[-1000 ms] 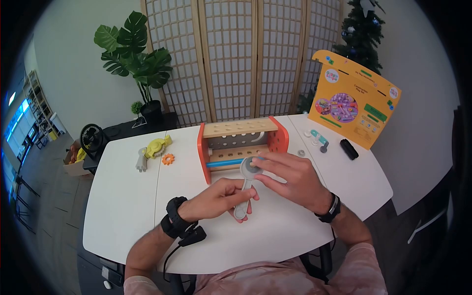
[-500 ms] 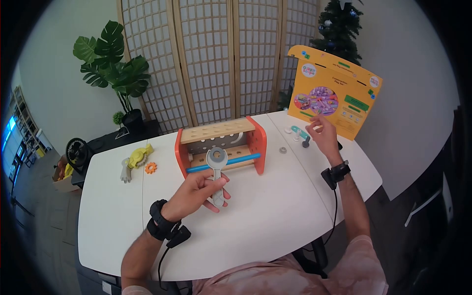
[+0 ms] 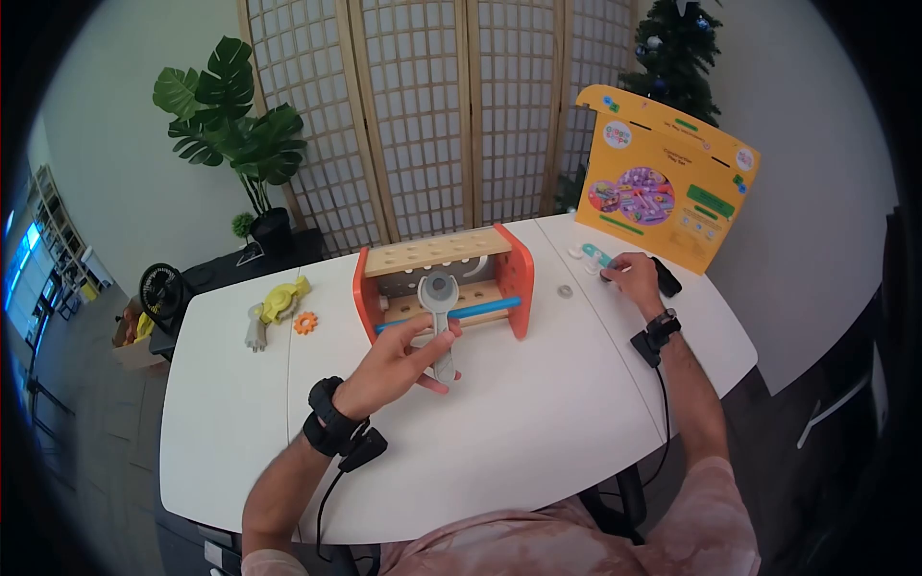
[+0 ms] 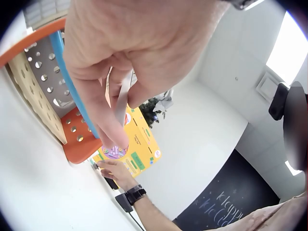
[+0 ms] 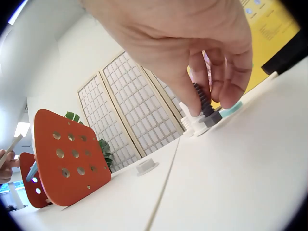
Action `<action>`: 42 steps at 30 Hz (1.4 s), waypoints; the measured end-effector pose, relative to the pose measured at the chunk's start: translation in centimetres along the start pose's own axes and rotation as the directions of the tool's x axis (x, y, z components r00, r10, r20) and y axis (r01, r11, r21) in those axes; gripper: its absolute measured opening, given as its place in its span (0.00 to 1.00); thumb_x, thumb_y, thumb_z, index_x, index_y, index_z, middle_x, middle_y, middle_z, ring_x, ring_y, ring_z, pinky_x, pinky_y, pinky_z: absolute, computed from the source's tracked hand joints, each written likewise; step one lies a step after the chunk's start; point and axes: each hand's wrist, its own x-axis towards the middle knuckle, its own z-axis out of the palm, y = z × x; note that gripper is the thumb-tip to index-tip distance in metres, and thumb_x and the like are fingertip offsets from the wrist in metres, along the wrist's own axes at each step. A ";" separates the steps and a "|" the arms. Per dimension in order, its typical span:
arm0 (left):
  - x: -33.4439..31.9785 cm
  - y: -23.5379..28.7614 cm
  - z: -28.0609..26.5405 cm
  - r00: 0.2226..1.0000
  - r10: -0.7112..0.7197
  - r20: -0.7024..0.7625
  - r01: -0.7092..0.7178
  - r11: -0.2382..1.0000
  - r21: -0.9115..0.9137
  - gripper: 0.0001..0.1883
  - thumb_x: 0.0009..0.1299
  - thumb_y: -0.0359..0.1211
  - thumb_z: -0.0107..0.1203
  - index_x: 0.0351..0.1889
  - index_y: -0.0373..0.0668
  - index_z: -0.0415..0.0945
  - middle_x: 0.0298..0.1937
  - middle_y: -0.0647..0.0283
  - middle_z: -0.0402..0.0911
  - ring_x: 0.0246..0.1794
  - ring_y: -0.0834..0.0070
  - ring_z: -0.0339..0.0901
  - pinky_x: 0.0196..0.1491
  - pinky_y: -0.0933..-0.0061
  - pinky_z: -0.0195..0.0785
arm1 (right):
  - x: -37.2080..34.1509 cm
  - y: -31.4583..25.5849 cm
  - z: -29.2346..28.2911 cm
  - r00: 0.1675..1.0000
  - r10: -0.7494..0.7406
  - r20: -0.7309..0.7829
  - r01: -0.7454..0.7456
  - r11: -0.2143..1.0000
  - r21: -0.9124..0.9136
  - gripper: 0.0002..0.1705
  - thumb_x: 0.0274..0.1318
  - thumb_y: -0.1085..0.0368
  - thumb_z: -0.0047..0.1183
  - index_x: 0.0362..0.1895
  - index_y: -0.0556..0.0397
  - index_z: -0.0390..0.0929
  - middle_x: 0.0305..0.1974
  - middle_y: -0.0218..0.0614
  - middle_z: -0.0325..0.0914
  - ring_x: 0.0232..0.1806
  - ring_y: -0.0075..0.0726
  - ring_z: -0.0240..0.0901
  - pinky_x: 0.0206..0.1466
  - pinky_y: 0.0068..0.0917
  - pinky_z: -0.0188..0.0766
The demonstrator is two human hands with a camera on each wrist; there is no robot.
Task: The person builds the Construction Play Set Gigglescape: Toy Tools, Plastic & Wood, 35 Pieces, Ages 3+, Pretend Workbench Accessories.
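Nearest, the left hand (image 3: 389, 370) grips a light gray tool (image 3: 440, 315) up above the white table (image 3: 538, 413). A darker gray round piece (image 3: 439, 284) is at the tool's top end. Just behind it sits a toy box (image 3: 520, 283) with red sides and a blue rod (image 3: 485, 309). Farther off to the right, the right hand (image 3: 636, 280) pinches a dark bolt (image 5: 204, 99) near the tabletop. A big yellow board (image 3: 663, 144) stands behind that.
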 end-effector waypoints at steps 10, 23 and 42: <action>1.0 -1.1 -0.9 0.997 -0.043 -0.072 0.046 0.998 0.049 0.21 0.90 0.41 0.54 0.71 0.35 0.76 0.54 0.60 0.85 0.50 0.71 0.92 0.45 0.68 0.92 | -2.7 -8.8 -0.7 0.966 -0.241 0.092 0.120 0.735 0.667 0.09 0.74 0.68 0.66 0.53 0.53 0.82 0.47 0.32 0.86 0.48 0.26 0.87 0.48 0.27 0.88; -0.7 -0.5 -1.5 0.991 -0.099 -0.089 0.106 0.992 0.071 0.19 0.89 0.39 0.55 0.67 0.34 0.79 0.52 0.61 0.86 0.49 0.72 0.92 0.45 0.69 0.92 | -7.3 -17.4 -3.0 0.877 -0.419 0.233 0.059 0.576 0.815 0.15 0.79 0.64 0.62 0.61 0.59 0.81 0.55 0.35 0.85 0.60 0.30 0.85 0.69 0.35 0.84; -1.1 1.6 -0.3 0.969 -0.186 0.163 0.197 0.978 -0.060 0.24 0.88 0.40 0.56 0.77 0.40 0.76 0.47 0.71 0.79 0.52 0.78 0.87 0.51 0.72 0.90 | -8.0 -20.7 -4.3 0.855 -0.485 0.183 0.177 0.605 0.776 0.21 0.70 0.70 0.68 0.65 0.57 0.82 0.55 0.38 0.87 0.55 0.29 0.90 0.56 0.23 0.83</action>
